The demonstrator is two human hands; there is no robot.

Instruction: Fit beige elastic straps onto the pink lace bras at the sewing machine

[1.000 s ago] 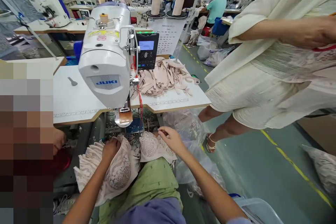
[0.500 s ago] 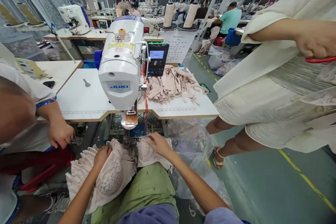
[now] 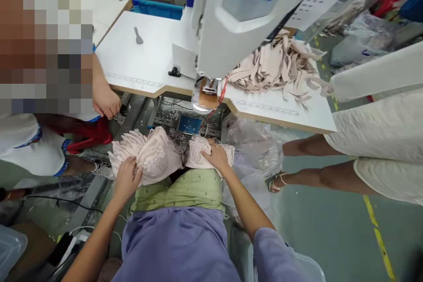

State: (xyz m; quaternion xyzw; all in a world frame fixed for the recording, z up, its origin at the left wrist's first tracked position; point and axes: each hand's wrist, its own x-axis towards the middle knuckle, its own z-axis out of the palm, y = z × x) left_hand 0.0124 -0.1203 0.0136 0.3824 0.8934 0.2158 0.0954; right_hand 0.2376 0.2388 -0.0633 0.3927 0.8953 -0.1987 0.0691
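Note:
A thick bundle of pale pink lace bras lies across my lap, its layered cup edges fanned out on the left. My left hand grips the near left edge of the bundle, fingers curled on the lace. On the right, a single-looking lace cup belongs to the same pale pink bra material. My right hand holds that cup, thumb on the near side; some fingertips are hidden behind the fabric. Beyond both hands stands a white sewing machine, its presser foot above a narrow arm.
Pale pink fabric strips are heaped on the white table, right of the machine. A grey key-shaped tool lies on its left. One person's hand is at left; another person's legs stand at right beside plastic bags.
The view has tilted down towards my lap. My left hand has shifted to the bundle's near left edge. My right hand has come down onto the right cup.

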